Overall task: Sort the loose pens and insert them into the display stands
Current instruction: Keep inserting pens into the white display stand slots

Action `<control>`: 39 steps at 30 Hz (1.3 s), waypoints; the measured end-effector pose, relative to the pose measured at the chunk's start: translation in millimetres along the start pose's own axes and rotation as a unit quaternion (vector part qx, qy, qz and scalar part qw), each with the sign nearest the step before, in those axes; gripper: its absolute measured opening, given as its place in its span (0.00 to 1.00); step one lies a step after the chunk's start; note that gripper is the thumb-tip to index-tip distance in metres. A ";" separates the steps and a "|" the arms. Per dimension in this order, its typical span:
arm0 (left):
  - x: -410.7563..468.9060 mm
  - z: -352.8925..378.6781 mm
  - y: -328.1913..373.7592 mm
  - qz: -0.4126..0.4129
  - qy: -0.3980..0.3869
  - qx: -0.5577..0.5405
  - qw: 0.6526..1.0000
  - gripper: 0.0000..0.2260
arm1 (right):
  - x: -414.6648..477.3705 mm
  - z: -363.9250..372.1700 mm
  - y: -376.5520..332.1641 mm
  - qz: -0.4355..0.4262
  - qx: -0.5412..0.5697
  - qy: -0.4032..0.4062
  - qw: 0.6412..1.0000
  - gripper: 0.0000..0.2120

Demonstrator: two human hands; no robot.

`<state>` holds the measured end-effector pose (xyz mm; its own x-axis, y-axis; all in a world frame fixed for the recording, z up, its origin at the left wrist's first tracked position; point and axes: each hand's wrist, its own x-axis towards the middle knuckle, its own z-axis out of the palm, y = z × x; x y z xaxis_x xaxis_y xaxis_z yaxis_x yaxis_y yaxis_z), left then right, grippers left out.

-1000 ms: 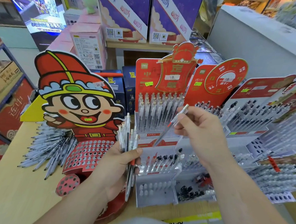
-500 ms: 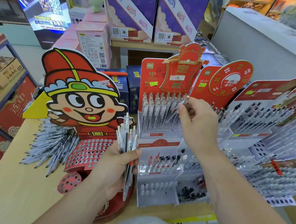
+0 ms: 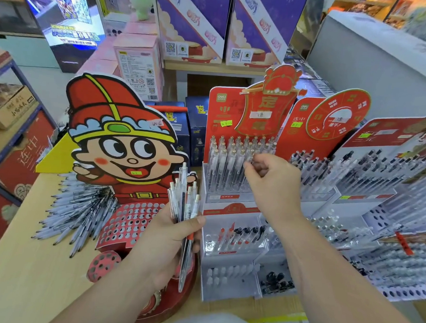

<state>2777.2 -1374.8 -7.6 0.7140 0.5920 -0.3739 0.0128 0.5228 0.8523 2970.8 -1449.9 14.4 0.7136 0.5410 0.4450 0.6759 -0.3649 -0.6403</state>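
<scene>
1. The left hand point(image 3: 163, 245), lower centre of the frame, grips a bundle point(image 3: 183, 204) of clear pens, fingers wrapped round the barrels and thumb pressed across the front
2. The bundle stands nearly upright, its long axis running up and down the frame. The click ends are up beside the cartoon face and the tips are down below the palm, with one red-banded pen hanging lower than the others
3. The right hand point(image 3: 274, 189), at centre, reaches to the top tier of the stand point(image 3: 222, 107). Its fingertips point(image 3: 250, 166) are curled close together over the tops of the rack pens point(image 3: 226, 162), but blur hides whether they pinch one, so I cannot tell
4. The rack pens stand upright, leaning a little back toward the red card, caps up
5. The step looks to be seating a pen in that tier. I'd keep it on the same lean as its neighbours, tip down into a free hole. Then press from the top until it sits level with the row, and lift the fingers straight off so nothing gets knocked
6. The bundle looks mixed, so each pen wants checking against the tier before it goes in
7. More loose pens lie in a pile point(image 3: 76, 211) on the table point(image 3: 28, 275) at left, tips pointing lower left, just beside the cartoon stand point(image 3: 130, 221) with its holed deck
</scene>
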 end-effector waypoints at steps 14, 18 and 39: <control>-0.6 2.3 7.5 0.013 -0.081 0.041 0.996 0.13 | -28.4 -30.3 -32.3 0.132 0.194 -0.093 0.968 0.03; -4.2 14.4 12.0 0.036 -0.110 0.048 0.992 0.13 | -40.6 -28.5 -43.0 0.161 0.250 -0.257 0.920 0.10; -4.4 39.4 0.6 0.014 -0.061 0.052 0.997 0.08 | -52.2 -33.9 -22.0 0.281 0.348 -0.197 0.872 0.08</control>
<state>2801.6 -1401.3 9.0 0.7946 0.5237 -0.3073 0.0597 0.4363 0.8978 2924.9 -1495.8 26.4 0.6843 0.6943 -0.2231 -0.1330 -0.1819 -0.9743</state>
